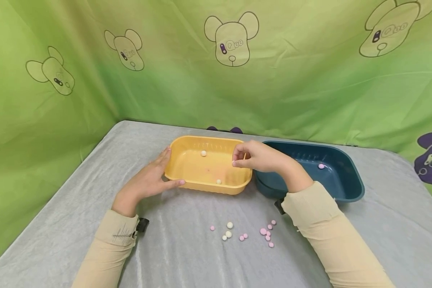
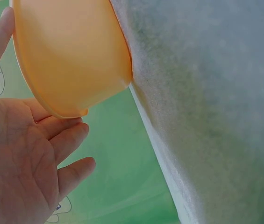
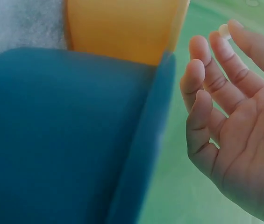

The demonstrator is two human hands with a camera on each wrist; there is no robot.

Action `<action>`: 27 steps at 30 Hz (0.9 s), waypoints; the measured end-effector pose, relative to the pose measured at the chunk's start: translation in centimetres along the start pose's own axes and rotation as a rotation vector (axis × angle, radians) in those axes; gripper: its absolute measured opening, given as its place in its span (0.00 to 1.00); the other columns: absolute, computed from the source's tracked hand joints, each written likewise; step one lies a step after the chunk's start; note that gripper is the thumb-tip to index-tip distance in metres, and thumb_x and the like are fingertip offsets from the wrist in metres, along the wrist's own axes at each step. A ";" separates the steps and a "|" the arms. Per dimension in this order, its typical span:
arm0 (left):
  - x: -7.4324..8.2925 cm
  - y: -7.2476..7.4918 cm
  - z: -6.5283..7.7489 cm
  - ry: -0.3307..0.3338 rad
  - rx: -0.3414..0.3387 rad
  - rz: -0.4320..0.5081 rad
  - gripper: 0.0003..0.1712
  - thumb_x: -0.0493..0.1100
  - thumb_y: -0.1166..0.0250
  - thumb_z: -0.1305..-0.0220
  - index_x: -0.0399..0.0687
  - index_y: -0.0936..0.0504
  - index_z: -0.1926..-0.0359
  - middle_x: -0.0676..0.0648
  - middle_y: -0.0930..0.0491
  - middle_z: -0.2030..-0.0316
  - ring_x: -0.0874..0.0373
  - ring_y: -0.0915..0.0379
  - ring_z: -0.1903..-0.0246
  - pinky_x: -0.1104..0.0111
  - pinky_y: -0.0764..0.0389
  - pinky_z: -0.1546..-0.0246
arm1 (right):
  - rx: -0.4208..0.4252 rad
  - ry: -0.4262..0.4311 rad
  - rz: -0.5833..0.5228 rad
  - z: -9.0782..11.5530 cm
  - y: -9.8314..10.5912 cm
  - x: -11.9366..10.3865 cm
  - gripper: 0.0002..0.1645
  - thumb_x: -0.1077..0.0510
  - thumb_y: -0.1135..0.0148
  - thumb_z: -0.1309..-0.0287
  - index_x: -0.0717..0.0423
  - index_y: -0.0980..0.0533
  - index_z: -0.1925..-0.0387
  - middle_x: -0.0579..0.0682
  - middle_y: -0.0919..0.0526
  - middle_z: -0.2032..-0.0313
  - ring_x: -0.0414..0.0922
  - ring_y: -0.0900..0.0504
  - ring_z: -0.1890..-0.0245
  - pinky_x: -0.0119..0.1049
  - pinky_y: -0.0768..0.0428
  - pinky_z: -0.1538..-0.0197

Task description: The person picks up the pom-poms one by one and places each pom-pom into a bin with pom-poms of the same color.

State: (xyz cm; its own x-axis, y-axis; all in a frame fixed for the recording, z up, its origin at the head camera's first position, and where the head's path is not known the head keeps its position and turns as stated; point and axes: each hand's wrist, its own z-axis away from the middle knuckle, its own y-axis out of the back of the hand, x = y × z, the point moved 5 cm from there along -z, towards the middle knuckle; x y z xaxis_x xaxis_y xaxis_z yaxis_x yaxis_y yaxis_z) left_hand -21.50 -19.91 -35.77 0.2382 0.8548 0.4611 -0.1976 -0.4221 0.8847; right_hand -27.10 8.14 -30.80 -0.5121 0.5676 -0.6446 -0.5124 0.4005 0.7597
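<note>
My left hand rests against the left end of the yellow basin, thumb along the front rim and straight fingers by the left side. Between thumb and index fingertip, my right hand pinches a small white ball above the basin's right part. Inside the yellow basin lie two white balls, one near the back and one near the front. The dark blue basin to the right has a pink ball in it, and my right forearm crosses over its left part.
On the grey cloth-covered table, in front of the basins, lie several white balls and several pink balls in loose groups. A green curtain with bear-head drawings hangs behind the table.
</note>
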 end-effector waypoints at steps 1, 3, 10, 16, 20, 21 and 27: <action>0.0 0.0 0.0 0.000 0.001 -0.002 0.65 0.73 0.40 0.40 0.38 0.62 0.22 0.43 0.64 0.21 0.50 0.65 0.21 0.52 0.51 0.23 | 0.003 -0.002 0.002 -0.1 0.0 0.1 0.05 0.60 0.38 0.34 0.56 0.21 0.66 0.50 0.20 0.69 0.44 0.24 0.68 0.36 0.25 0.64; 0.0 0.0 0.0 0.001 0.002 -0.004 0.65 0.73 0.40 0.40 0.38 0.61 0.22 0.43 0.64 0.21 0.50 0.65 0.21 0.51 0.51 0.23 | 0.009 0.002 0.006 -0.3 0.1 0.3 0.05 0.60 0.38 0.35 0.57 0.21 0.67 0.50 0.20 0.70 0.44 0.25 0.68 0.35 0.26 0.65; 0.1 0.1 0.1 -0.003 0.001 -0.009 0.65 0.72 0.39 0.40 0.37 0.61 0.22 0.42 0.63 0.21 0.49 0.65 0.21 0.52 0.52 0.23 | 0.017 -0.021 -0.024 -0.9 0.4 1.1 0.05 0.60 0.38 0.34 0.58 0.22 0.65 0.51 0.20 0.70 0.44 0.26 0.69 0.36 0.26 0.64; 0.0 0.0 0.1 -0.003 0.002 -0.013 0.65 0.72 0.39 0.40 0.37 0.61 0.22 0.41 0.63 0.21 0.48 0.64 0.21 0.52 0.51 0.23 | 0.025 -0.004 0.022 -1.7 0.4 1.5 0.03 0.61 0.37 0.36 0.58 0.21 0.65 0.50 0.19 0.70 0.44 0.25 0.69 0.37 0.25 0.61; -0.1 0.0 0.0 -0.008 0.006 -0.014 0.65 0.72 0.38 0.41 0.36 0.61 0.23 0.41 0.63 0.21 0.47 0.64 0.21 0.51 0.51 0.23 | 0.028 -0.023 0.038 -1.6 0.5 1.5 0.03 0.61 0.38 0.36 0.58 0.21 0.64 0.51 0.19 0.69 0.44 0.24 0.68 0.37 0.24 0.61; -0.1 0.1 0.0 -0.008 0.007 -0.015 0.66 0.72 0.38 0.41 0.36 0.61 0.23 0.41 0.62 0.21 0.47 0.63 0.21 0.51 0.51 0.23 | 0.031 -0.028 0.041 -1.6 0.6 1.4 0.03 0.61 0.37 0.36 0.58 0.21 0.64 0.51 0.19 0.69 0.45 0.24 0.68 0.37 0.24 0.61; -0.2 0.0 0.0 -0.008 0.008 -0.013 0.65 0.73 0.39 0.41 0.36 0.61 0.22 0.40 0.62 0.21 0.48 0.64 0.21 0.52 0.51 0.23 | 0.050 -0.055 0.038 -1.1 0.8 1.1 0.03 0.61 0.38 0.36 0.57 0.22 0.63 0.51 0.19 0.68 0.45 0.23 0.67 0.37 0.24 0.62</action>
State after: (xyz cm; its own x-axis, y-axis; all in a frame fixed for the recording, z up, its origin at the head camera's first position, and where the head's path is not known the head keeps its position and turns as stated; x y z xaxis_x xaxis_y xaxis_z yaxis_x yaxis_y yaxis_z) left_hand -21.55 -20.05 -35.84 0.2479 0.8578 0.4502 -0.1868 -0.4137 0.8910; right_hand -28.77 8.27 -31.00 -0.4912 0.6213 -0.6105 -0.4573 0.4126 0.7878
